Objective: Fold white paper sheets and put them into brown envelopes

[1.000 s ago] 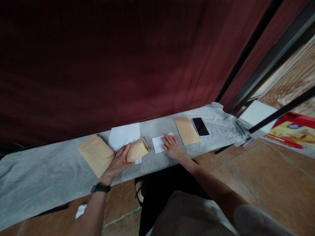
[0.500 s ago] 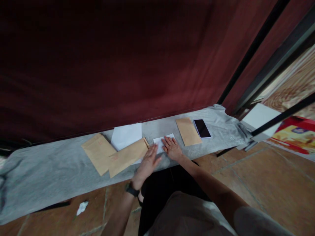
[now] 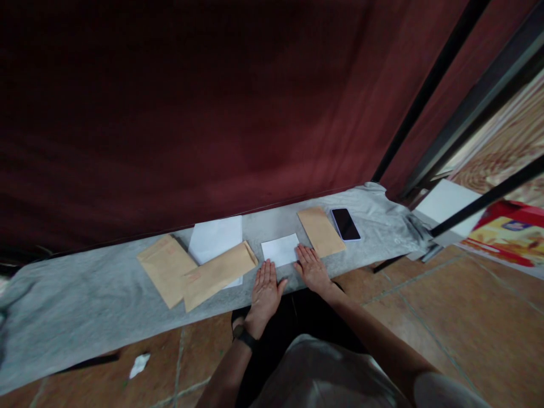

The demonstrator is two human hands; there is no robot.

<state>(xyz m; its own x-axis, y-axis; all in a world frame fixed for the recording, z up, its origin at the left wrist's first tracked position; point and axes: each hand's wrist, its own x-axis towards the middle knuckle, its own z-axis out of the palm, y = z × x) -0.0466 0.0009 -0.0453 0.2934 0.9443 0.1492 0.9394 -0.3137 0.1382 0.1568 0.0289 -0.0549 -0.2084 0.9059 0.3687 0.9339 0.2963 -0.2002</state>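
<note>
The left hand (image 3: 266, 292), with a black watch (image 3: 245, 336) at its wrist, lay flat by the near edge of a long surface draped in grey cloth (image 3: 85, 300), grip spread wide, fingertips at the near left corner of a small white rectangular paper (image 3: 279, 250). The right hand (image 3: 313, 270) was flattened too, its straight fingers at the paper's right end. Leftward, a long tan paper envelope (image 3: 219, 275) slanted from the near edge across a larger white sheet (image 3: 216, 237), beside a wider tan envelope (image 3: 165, 266). Nearer the far right corner lay a flat tan rectangular envelope (image 3: 322, 231) and a black-screened phone (image 3: 345, 224). A dark red panel (image 3: 255, 141) rose behind the far edge.
</note>
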